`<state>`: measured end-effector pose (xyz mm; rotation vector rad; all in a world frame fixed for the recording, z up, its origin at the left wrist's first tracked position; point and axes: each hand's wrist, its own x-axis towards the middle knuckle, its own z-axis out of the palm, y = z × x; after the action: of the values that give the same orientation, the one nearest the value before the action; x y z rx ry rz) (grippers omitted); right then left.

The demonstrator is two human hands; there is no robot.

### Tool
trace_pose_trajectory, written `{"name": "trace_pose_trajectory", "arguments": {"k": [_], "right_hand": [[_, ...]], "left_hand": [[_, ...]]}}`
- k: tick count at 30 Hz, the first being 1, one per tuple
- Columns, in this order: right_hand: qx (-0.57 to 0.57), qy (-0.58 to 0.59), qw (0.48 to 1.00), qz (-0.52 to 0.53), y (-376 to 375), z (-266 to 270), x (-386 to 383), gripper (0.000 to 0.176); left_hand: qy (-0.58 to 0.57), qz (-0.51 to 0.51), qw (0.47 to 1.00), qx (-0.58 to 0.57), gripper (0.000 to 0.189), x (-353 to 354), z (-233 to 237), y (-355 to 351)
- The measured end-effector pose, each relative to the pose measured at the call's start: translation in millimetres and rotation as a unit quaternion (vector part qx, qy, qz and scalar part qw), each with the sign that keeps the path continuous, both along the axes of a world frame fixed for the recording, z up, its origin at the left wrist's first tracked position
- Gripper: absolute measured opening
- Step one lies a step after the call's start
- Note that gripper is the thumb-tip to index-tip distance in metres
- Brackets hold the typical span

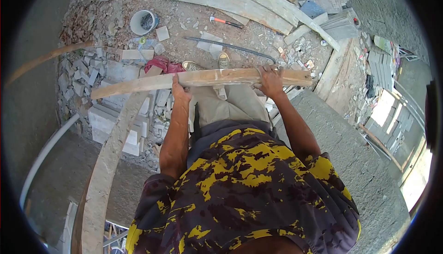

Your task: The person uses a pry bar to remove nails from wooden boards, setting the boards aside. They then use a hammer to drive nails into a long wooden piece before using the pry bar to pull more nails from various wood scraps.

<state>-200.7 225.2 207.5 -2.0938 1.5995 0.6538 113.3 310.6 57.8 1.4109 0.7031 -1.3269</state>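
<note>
A long wooden beam (203, 77) lies crosswise in front of my body, above my shoes. My left hand (180, 89) is at its left half, with the thumb up against the near face and the other fingers mostly hidden. Toward the right part of the beam, my right hand (271, 80) is closed over it, fingers wrapped on the top edge. The beam's left end reaches over a second, upright-leaning plank (113, 155). Just behind the beam, a dark red cloth (162, 64) lies on the ground.
A white bucket (144, 22) stands on the rubble at the upper left. A hammer (226, 22) and a dark bent bar (226, 45) lie ahead. Long boards (230, 9) are beyond them. Stacked pale blocks (113, 122) sit at left, a concrete ledge (341, 148) at right.
</note>
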Motion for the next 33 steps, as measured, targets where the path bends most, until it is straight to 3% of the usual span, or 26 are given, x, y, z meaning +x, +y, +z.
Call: {"name": "trace_pose_trajectory", "arguments": {"k": [2,5,10,16,18,24,32,33], "right_hand": [[-0.05,-0.046,0.998,0.011,0,-4,-1,0.069],[0.003,-0.051,0.998,-0.023,-5,-10,-5,0.071],[0.004,-0.068,0.997,-0.036,-11,-24,-32,0.072],[-0.058,-0.091,0.99,-0.095,-1,-64,-73,0.061],[-0.171,-0.066,0.979,-0.088,3,-55,-80,0.054],[-0.238,-0.104,0.959,-0.117,-1,-23,-101,0.049],[-0.237,-0.085,0.964,-0.082,-18,-1,-121,0.054],[-0.182,-0.061,0.978,-0.086,-20,4,-123,0.057]], "left_hand": [[-0.008,-0.011,1.0,0.008,0.058,8,5,3],[-0.005,-0.002,1.0,-0.004,0.05,10,13,-8],[-0.012,-0.028,0.999,-0.028,0.051,-12,20,-21],[-0.01,-0.056,0.997,-0.047,0.057,-50,17,-43],[0.002,-0.071,0.996,-0.055,0.057,-63,18,-47],[0.013,-0.05,0.994,-0.098,0.059,-80,20,-69],[0.029,-0.003,0.995,-0.093,0.06,-111,25,-64],[0.04,-0.002,0.995,-0.087,0.061,-115,25,-60]]}}
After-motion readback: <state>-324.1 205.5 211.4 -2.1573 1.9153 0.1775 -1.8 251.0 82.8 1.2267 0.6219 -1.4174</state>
